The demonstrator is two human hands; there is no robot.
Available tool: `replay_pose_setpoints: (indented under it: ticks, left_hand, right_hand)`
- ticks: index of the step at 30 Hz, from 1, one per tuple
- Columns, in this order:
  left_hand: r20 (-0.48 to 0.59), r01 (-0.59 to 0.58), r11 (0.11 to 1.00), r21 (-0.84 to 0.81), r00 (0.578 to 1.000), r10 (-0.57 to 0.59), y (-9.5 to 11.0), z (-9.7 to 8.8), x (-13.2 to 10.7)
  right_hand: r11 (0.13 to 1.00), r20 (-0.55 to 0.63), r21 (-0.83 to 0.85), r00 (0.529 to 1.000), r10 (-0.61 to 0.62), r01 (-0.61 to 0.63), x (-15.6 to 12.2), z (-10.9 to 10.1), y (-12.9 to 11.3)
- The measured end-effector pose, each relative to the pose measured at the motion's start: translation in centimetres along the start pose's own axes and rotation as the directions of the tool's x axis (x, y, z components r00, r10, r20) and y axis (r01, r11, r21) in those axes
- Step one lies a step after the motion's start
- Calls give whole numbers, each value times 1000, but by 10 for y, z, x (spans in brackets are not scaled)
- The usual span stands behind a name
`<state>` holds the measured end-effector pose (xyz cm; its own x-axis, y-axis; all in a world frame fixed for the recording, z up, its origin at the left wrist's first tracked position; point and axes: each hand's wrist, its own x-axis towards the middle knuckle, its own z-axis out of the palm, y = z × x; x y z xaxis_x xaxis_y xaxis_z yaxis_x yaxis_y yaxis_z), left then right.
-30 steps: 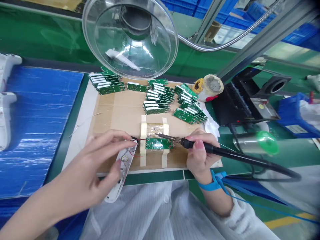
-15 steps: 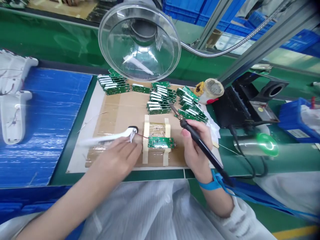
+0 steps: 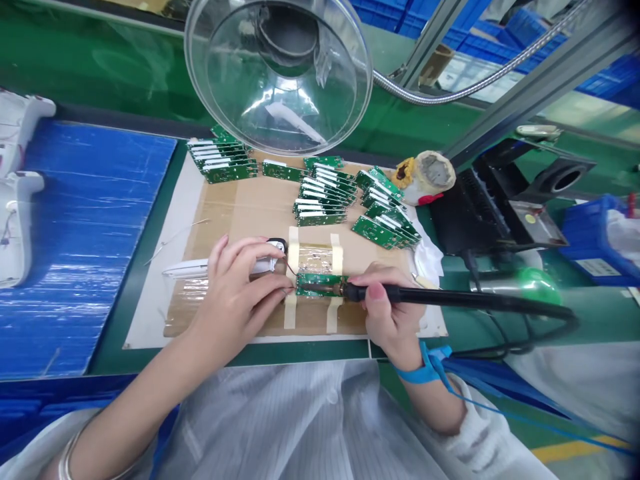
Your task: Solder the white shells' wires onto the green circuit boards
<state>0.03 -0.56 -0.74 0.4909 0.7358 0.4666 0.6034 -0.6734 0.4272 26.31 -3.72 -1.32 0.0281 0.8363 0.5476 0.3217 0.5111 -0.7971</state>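
Observation:
A green circuit board (image 3: 320, 283) lies in a jig of masking-tape strips (image 3: 291, 280) on a cardboard mat (image 3: 250, 213). My right hand (image 3: 387, 310) grips a black soldering iron (image 3: 450, 298), held level with its tip on the board. My left hand (image 3: 235, 293) lies over a long white plastic housing (image 3: 185, 269) left of the jig, its fingertips pinched at a thin wire by the board's left edge. A red wire runs from the housing's end to the board.
Rows of green circuit boards (image 3: 320, 197) lie at the back of the mat. A clear round magnifier lamp (image 3: 277, 73) hangs above. A soldering station (image 3: 495, 200), a sponge tin (image 3: 425, 175) and a blue bin (image 3: 600, 233) are on the right. White housings (image 3: 15, 200) rest on blue sheeting at left.
The soldering iron came down from the back and now lies level with its tip on the board. My left hand slid forward over the housing to the board's left edge.

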Motion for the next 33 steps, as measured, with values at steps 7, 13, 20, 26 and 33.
replay_pose_setpoints:
  ticks: [7,13,20,26,33]
  left_hand:
    - [-27,5,1000,-21,1000,-6,1,3,1]
    - [-39,6,1000,-21,999,-7,2,3,0]
    - [-47,-10,1000,-21,999,9,3,3,-1]
    - [-19,-102,994,-23,995,102,-3,-3,-2]
    - [3,-181,981,-65,983,181,-17,-4,-1]
  right_hand:
    - [1000,22,23,1000,-22,21,-2,-2,4]
    - [998,27,24,998,-51,50,-2,-1,5]
    - [1000,-162,30,987,-4,9,1,-1,0]
    - [999,-188,37,981,43,-37,1,1,-3]
    - [999,-163,31,987,13,-8,1,2,-1]
